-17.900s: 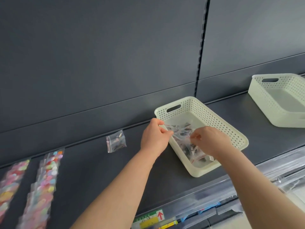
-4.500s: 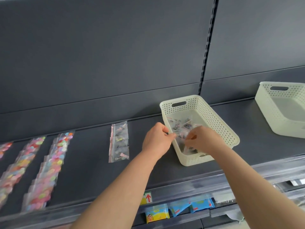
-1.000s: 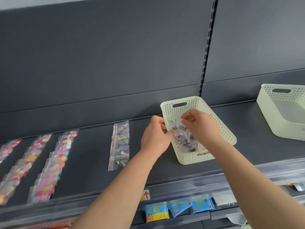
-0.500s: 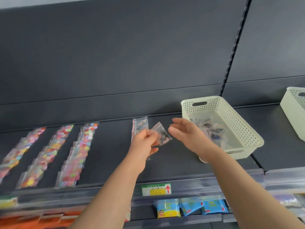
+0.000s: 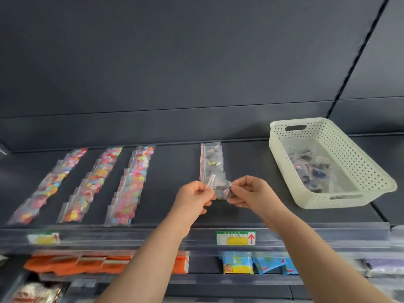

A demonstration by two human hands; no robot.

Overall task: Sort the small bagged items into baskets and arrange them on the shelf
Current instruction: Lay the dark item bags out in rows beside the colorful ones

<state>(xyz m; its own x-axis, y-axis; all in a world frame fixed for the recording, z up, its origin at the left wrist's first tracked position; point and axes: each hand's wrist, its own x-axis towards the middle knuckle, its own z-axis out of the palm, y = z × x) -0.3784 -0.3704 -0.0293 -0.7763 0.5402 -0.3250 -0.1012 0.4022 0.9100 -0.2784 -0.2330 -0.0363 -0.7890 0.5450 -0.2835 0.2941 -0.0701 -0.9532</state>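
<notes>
Head view.

- Left hand [image 5: 193, 196] and right hand [image 5: 251, 191] are close together over the shelf [image 5: 172, 171]. Each pinches one side of a small clear bag [image 5: 219, 189] between thumb and fingers.
- The bag is stretched flat between them. It has dark bits inside, too blurred to identify. Cannot tell whether its lower edge touches the shelf.
- 12 o'clock from the bag: a short row [image 5: 211, 159] of like bags, overlapped, running toward the back panel. The held bag sits at the row's near end.
- 2 o'clock from the hands: a white perforated basket [image 5: 282, 154], askew on the shelf, with a loose heap [image 5: 310, 167] of more bags inside.
- 9 o'clock: three colourful rows [image 5: 131, 182], laid overlapping.
- 6 o'clock: a label [image 5: 236, 237] on the shelf rail. Below it are blue packets [image 5: 238, 264], with orange packets [image 5: 76, 262] at 7 o'clock.

Step in hand (judgement): laying out. One bag is being squared up to join the row. The row is short and the heap sizeable, so much of this sort remains.

Next move calls for:
- Lower the bag onto the near end, overlapping the last one, edges in line with the row.
- The film looks thin and slippery, so release both pinches together or it will skew.
- Then reach to the basket at 2 o'clock and lift a single bag clear of the tangled heap.
</notes>
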